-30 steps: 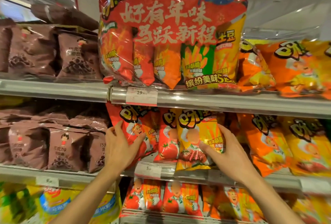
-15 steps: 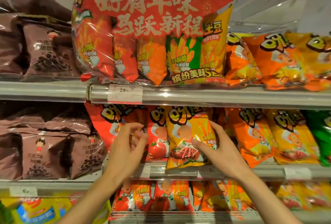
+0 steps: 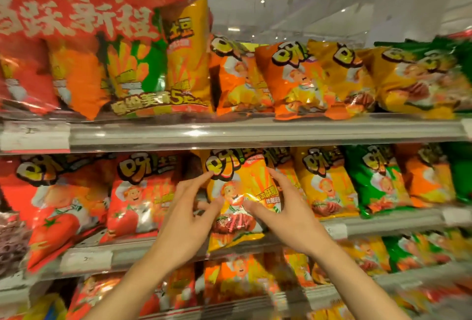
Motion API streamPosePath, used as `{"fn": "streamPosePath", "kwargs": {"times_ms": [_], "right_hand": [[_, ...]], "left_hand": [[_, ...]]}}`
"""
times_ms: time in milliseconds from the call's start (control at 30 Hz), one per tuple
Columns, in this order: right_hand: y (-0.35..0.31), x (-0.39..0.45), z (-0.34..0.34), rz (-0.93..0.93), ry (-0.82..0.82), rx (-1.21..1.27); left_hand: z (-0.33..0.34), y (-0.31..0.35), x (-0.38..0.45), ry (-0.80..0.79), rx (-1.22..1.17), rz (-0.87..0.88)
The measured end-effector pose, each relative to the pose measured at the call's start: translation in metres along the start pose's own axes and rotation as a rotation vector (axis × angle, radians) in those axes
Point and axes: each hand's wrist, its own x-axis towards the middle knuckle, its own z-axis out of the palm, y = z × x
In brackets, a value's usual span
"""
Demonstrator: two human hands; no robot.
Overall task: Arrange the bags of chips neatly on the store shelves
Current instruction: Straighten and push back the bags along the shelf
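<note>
A yellow chip bag (image 3: 238, 181) stands upright at the front of the middle shelf (image 3: 378, 225), its lower edge hanging over the shelf rail. My left hand (image 3: 187, 220) holds its left side, thumb on the front and index finger stretched up to the top corner. My right hand (image 3: 286, 215) holds its right side, thumb on the front and fingers along the edge. Red tomato bags (image 3: 139, 192) stand just left of it and more yellow bags (image 3: 324, 184) just right.
A large red multipack (image 3: 102, 38) fills the upper shelf (image 3: 255, 133) on the left, with leaning orange and yellow bags (image 3: 293, 79) beside it. A green bag (image 3: 375, 179) stands further right on the middle shelf. Brown bags (image 3: 10, 238) show at the far left, more chip bags (image 3: 237, 276) below.
My view has swung right and closer. My left hand left the red tomato bags and moved right onto the yellow bag's left side. My right hand stays on that bag.
</note>
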Motion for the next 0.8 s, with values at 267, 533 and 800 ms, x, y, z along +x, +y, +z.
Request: {"fn": "streamPosePath", "kwargs": {"times_ms": [267,533,800], "right_hand": [[0.067,0.003,-0.100,-0.041,-0.036,0.024],[0.116,0.005,-0.142,-0.006,0.009,0.004],[0.116,0.009,-0.145,0.022,0.083,-0.071]], "left_hand": [[0.105,0.058,-0.002,0.068,-0.023,-0.008],[0.157,0.059,0.015,0.020,0.083,-0.031],[0.144,0.023,0.030,0.096,0.184,-0.252]]}}
